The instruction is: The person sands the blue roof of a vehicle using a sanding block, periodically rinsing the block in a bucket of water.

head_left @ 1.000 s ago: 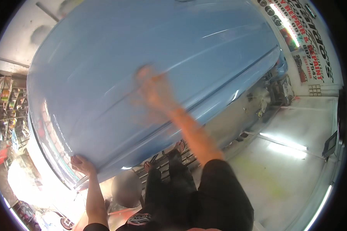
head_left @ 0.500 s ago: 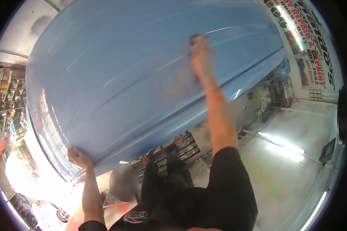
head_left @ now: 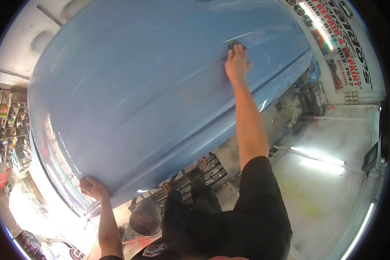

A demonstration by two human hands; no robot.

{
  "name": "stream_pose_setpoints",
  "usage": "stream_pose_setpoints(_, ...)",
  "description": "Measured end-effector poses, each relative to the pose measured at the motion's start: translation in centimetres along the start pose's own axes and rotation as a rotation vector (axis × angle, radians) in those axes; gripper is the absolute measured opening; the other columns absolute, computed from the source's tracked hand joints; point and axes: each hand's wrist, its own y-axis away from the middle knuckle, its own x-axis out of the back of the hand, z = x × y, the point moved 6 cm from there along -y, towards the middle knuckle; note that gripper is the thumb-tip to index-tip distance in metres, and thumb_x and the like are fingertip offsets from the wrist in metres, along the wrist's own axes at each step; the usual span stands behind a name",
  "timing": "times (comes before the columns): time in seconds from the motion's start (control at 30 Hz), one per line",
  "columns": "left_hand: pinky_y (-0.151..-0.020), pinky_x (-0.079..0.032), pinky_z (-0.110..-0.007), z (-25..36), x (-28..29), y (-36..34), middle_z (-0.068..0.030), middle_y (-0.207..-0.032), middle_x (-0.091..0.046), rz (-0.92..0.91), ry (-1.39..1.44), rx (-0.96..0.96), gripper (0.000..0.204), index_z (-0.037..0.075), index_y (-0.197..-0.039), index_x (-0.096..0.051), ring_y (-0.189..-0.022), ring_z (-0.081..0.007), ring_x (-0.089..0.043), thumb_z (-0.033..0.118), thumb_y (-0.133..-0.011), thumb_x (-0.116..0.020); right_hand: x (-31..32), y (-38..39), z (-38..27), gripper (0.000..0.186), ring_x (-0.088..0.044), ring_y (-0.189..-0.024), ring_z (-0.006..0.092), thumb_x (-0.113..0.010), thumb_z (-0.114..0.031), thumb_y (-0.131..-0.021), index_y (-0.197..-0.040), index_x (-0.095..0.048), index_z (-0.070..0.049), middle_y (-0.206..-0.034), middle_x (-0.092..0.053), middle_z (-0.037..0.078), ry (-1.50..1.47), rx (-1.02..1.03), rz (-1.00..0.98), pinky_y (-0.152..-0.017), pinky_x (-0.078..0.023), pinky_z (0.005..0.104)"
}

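Note:
A large, glossy light-blue vehicle roof (head_left: 160, 86) spreads across the view in front of me. My right hand (head_left: 238, 65), arm stretched far out, presses a small dark pad (head_left: 236, 43) against the right part of this surface. Its fingers lie over the pad, hiding much of it. At the near left corner, my left hand (head_left: 93, 189) rests on the painted panel with its fingers laid out and nothing visible in them. A long groove (head_left: 212, 121) runs along the near side of the roof.
My feet stand on a dark slatted bench (head_left: 214, 175) beside the vehicle. A round grey container (head_left: 145, 219) sits below, left of my legs. Cluttered shelves (head_left: 15, 125) line the far left; a printed banner (head_left: 344, 43) hangs at the upper right.
My right hand has moved slightly to the right with the pad, and its blur has eased. The view has shifted a little; my left hand stays on the roof's corner.

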Motion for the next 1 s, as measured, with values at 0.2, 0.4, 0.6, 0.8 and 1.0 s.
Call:
stream_pose_setpoints(0.2,-0.116,-0.047,-0.044,0.6,2.7,-0.2,-0.0185,-0.146,-0.042,-0.009,-0.092,0.112,0.054,0.003,-0.146,-0.047,-0.139,-0.0324,-0.051,0.038,-0.107,-0.055,-7.2,11.3,-7.3,0.044,-0.043,-0.147,0.0352,-0.051,-0.028,-0.107,-0.145,-0.053,-0.008,-0.155,-0.05,0.015,-0.025,0.542,-0.149,-0.114,-0.032,0.0641)
stream_pose_setpoints(0.4,-0.108,-0.048,-0.048,-0.4,-0.4,0.0,-0.0189,-0.144,-0.043,-0.001,0.004,-0.03,0.051,0.004,-0.144,-0.048,-0.133,-0.0347,-0.052,0.039,-0.107,-0.054,-1.1,-2.9,6.0,0.034,-0.05,-0.14,0.0344,-0.05,-0.024,-0.106,-0.136,-0.056,-0.009,-0.145,-0.058,0.011,-0.07,0.059,0.015,-0.109,-0.035,0.0688)
stream_pose_setpoints(0.6,-0.109,-0.048,-0.047,-2.5,1.5,-1.4,-0.0204,-0.144,-0.043,0.048,-0.074,-0.022,0.052,0.004,-0.144,-0.049,-0.134,-0.0357,-0.052,0.04,-0.107,-0.056,-5.5,5.4,-0.2,0.033,-0.051,-0.136,0.0347,-0.05,-0.024,-0.108,-0.135,-0.056,-0.008,-0.141,-0.058,0.011,-0.033,0.372,-0.028,-0.11,-0.034,0.0674)
stream_pose_setpoints(0.8,-0.11,-0.048,-0.048,-1.9,-1.1,-0.5,-0.0209,-0.137,-0.047,0.04,0.027,-0.042,0.051,0.003,-0.142,-0.051,-0.131,-0.0351,-0.053,0.04,-0.107,-0.057,-3.8,-2.5,5.3,0.03,-0.051,-0.137,0.0332,-0.055,-0.021,-0.105,-0.133,-0.057,-0.013,-0.144,-0.058,0.008,0.142,0.198,0.113,-0.111,-0.033,0.0695)
stream_pose_setpoints(1.0,-0.111,-0.047,-0.048,-2.6,0.9,-1.2,-0.0214,-0.143,-0.045,0.039,-0.052,-0.025,0.054,0.004,-0.145,-0.049,-0.134,-0.0349,-0.052,0.041,-0.106,-0.057,-4.8,3.6,1.7,0.029,-0.051,-0.139,0.031,-0.055,-0.021,-0.105,-0.133,-0.058,-0.012,-0.143,-0.058,0.007,0.051,0.339,-0.022,-0.116,-0.025,0.0723)
